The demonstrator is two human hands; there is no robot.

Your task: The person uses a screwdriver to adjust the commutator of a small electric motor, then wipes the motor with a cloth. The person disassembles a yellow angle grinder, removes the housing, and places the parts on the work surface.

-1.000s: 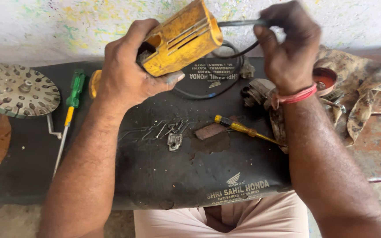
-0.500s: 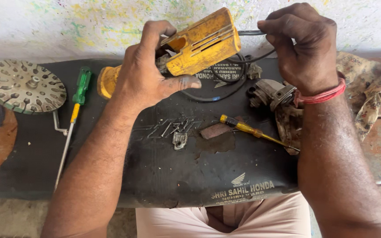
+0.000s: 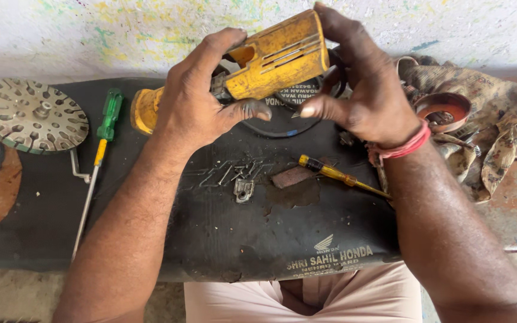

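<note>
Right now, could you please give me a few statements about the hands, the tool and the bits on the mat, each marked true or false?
1. Both hands hold the yellow power-tool housing above the black rubber mat. True: the left hand grips its middle, the right hand its end.
2. The green-handled screwdriver is in the right hand. False: it lies on the mat, left of the hands.
3. A yellow-handled screwdriver lies on the mat below the right hand. True.
4. The round perforated metal disc sits at the far right. False: it sits at the far left.
5. Loose screws lie on the mat under the tool. True.
</note>
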